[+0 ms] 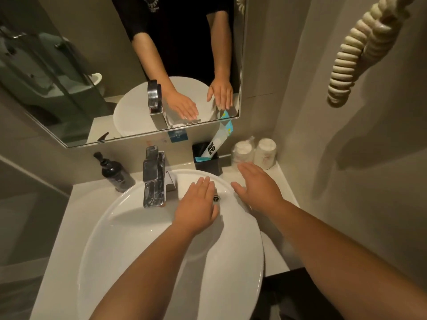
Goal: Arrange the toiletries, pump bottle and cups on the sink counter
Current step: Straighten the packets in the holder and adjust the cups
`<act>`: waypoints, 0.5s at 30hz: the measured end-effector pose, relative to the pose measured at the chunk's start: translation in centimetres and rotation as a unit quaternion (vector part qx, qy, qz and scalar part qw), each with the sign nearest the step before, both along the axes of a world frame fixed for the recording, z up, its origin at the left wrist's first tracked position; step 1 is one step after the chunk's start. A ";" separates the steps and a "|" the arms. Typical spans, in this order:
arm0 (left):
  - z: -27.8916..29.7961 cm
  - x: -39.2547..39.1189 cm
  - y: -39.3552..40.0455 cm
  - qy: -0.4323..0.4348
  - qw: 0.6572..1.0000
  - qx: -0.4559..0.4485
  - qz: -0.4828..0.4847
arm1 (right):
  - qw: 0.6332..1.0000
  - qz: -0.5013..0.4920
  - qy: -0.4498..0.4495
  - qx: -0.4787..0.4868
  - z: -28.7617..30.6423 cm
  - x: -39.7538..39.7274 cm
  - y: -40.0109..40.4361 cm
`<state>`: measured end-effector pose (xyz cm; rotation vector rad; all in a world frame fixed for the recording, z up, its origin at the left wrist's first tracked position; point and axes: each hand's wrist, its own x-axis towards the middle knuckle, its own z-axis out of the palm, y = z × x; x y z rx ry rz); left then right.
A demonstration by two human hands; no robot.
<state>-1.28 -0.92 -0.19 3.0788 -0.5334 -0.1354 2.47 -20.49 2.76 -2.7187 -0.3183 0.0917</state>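
Both hands out over the white basin (129, 227), palms down, fingers stretched flat, gripping nothing. Left hand (196, 204) above the middle of the bowl, fingertips near the drain (216, 198). Right hand (258, 188) further back and to the right, above the basin's rim and the strip of table (283, 179) beside it, fingertips close to the cups but apart from them. Two wrapped cups (254, 153) side by side in the far right corner of the table, against the wall, mouths down as far as can be told. Just left of them a black square holder (208, 163), upright at the back edge, with a white toiletry packet (213, 146) leaning out of it toward the mirror (69, 88) and a blue sachet tucked low inside. Chrome tap (153, 176) at the back of the basin, between holder and bottle. Dark pump bottle (116, 173) upright on the left of the table, just beside the basin's rim, nozzle turned left. Reflected in the mirror: both arms and flat hands. High on the right wall, a coiled cream cord (351, 56).
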 end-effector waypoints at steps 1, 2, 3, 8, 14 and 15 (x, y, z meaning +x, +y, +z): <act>-0.2 0.6 0.0 -0.002 1.000 -0.003 -0.011 | 1.000 -0.012 -0.007 0.017 0.0 0.5 0.1; -0.5 1.3 0.0 -0.004 1.000 -0.005 -0.022 | 0.999 -0.022 -0.013 0.034 0.1 1.0 0.2; -0.8 1.9 0.1 -0.006 0.999 -0.004 -0.033 | 0.998 -0.031 -0.018 0.051 0.2 1.7 0.4; -3.0 4.1 1.4 -0.018 0.997 0.033 -0.068 | 0.984 -0.088 0.018 0.155 0.5 5.0 2.8; -4.8 4.7 2.1 -0.057 0.994 -0.001 -0.098 | 0.943 -0.174 0.060 0.278 0.3 9.2 6.3; -5.0 4.7 2.1 -0.063 0.993 -0.002 -0.102 | 0.930 -0.190 0.072 0.307 0.0 9.8 6.7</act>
